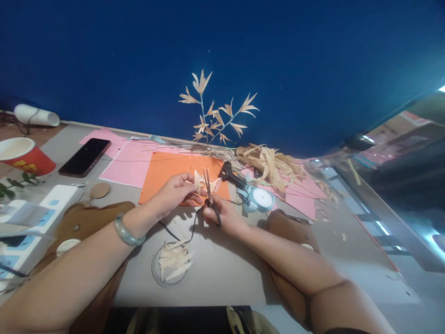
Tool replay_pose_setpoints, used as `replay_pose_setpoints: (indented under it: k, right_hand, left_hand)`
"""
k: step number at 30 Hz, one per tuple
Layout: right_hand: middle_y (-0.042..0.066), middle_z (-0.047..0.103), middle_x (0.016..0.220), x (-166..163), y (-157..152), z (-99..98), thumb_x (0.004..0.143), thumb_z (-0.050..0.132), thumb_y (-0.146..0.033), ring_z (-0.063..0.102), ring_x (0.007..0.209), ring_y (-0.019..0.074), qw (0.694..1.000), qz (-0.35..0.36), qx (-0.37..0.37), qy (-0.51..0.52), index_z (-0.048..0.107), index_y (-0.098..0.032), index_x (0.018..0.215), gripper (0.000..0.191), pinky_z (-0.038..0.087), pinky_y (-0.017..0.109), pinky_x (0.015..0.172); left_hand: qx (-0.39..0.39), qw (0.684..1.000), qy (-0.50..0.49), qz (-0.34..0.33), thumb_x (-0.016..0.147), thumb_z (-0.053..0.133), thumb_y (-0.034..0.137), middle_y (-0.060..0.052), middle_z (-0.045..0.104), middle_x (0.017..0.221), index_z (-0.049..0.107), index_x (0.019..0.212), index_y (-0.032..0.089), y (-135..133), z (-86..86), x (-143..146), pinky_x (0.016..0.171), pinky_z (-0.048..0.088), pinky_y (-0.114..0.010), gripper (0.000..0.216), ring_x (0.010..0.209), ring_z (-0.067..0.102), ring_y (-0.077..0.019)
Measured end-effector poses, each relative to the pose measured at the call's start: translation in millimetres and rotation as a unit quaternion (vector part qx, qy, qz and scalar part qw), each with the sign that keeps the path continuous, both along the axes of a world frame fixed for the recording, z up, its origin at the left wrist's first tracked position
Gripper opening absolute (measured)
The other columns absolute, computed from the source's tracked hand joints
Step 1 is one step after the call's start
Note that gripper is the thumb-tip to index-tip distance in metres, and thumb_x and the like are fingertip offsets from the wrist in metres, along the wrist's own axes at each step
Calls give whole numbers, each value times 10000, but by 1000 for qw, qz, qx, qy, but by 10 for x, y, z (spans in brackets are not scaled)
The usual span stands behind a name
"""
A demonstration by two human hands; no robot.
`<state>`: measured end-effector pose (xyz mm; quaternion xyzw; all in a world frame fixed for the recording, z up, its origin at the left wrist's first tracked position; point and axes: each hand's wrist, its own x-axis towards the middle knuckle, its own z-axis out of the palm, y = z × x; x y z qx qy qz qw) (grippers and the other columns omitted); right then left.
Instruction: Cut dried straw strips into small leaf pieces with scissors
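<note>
My left hand (174, 192), with a green bangle on its wrist, is closed in a pinch on a pale dried husk strip (198, 181) over the orange paper (167, 171). Beside it my right hand (222, 217) grips a pair of scissors (208, 185). The blades point up and meet the strip. A clear round dish (172, 266) with several cut husk pieces lies on the grey table just below both hands.
Pink sheets (130, 162), a black phone (85, 157), a red cup (22, 157) and a white box (41, 215) lie to the left. A black glue gun (231, 175), ribbon spool (262, 198) and husk pile (269, 162) sit right. A leafy husk twig (217, 116) stands against the blue backdrop.
</note>
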<state>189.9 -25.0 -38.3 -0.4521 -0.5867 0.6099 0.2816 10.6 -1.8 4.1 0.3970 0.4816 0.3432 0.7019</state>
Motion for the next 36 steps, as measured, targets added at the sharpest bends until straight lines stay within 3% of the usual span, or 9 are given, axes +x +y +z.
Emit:
replay_pose_setpoints:
  k: [8, 36]
  right_hand:
    - [-50, 535, 560, 2, -24, -35, 649, 685, -659, 468, 517, 85, 1000, 14, -14, 7, 415, -189, 741, 551, 354, 228, 504]
    - [-68, 519, 465, -12, -27, -39, 682, 687, -586, 420, 418, 66, 999, -6, -25, -18, 411, -199, 679, 475, 303, 213, 443]
  left_hand:
    - [107, 994, 34, 6, 714, 686, 311, -10, 646, 716, 592, 727, 138, 15, -128, -30, 647, 504, -225, 197, 641, 612, -96]
    - [52, 998, 44, 10, 711, 675, 274, -14, 642, 608, 618, 681, 125, -4, -107, -11, 621, 516, -213, 163, 604, 640, -111]
